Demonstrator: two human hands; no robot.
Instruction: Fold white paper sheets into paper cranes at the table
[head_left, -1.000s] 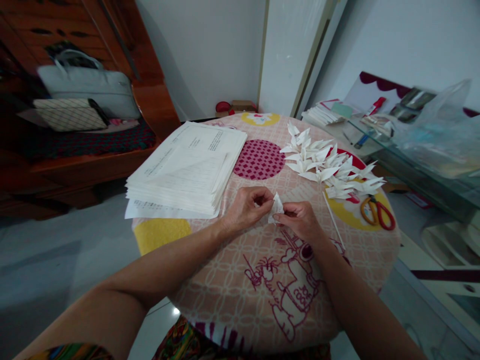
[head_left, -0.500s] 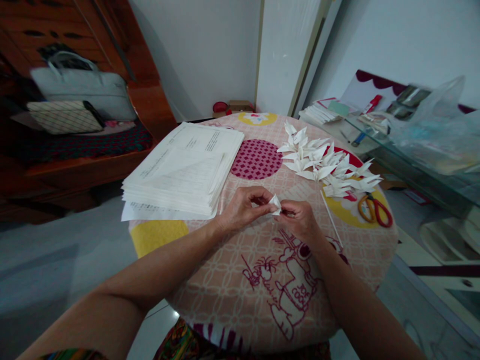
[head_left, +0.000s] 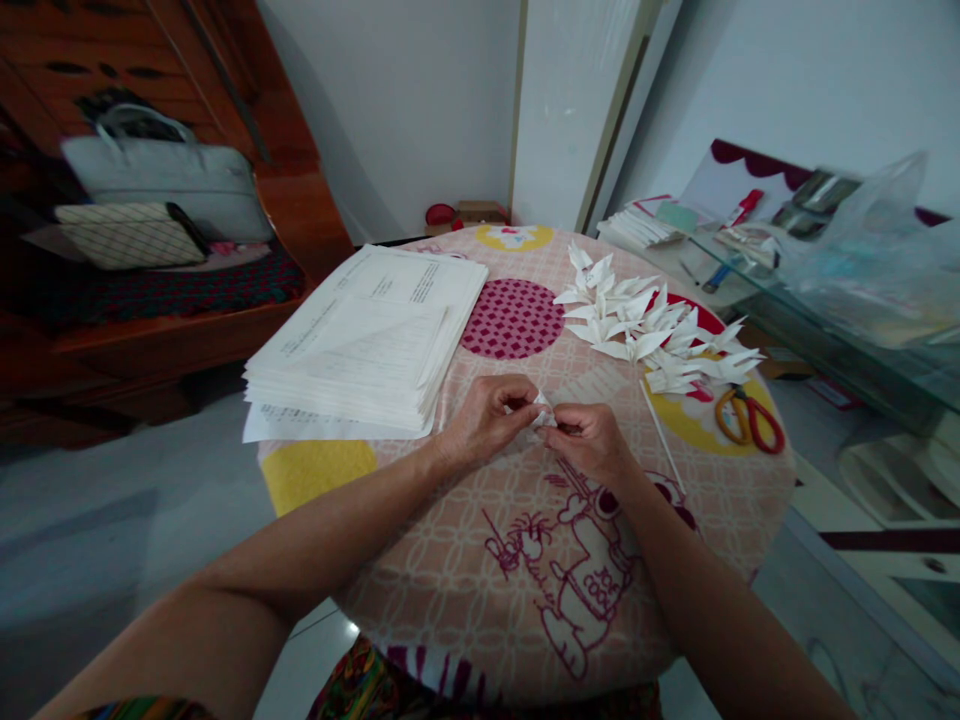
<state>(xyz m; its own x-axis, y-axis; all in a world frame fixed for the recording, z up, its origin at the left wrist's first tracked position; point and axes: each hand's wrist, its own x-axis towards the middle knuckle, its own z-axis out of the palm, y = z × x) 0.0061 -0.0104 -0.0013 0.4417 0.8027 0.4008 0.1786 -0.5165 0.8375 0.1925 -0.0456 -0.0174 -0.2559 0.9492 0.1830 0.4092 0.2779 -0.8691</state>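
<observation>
The left hand (head_left: 487, 415) pinches 1 small folded white paper (head_left: 543, 406) between thumb and fingers; the right hand (head_left: 594, 435) pinches its other side, so the 2 hands sit close together above the cloth-covered table (head_left: 450, 560). Beyond, folded paper cranes (head_left: 636, 318) lie heaped near scissors (head_left: 742, 418), with a stack of printed sheets (head_left: 375, 325) to the left. On the glass shelf (head_left: 832, 328) at the right rests a clear plastic bag (head_left: 862, 265), its contents too blurred to tell. A pale handbag (head_left: 165, 175) stands on a wooden bench (head_left: 300, 225), its inside hidden.
</observation>
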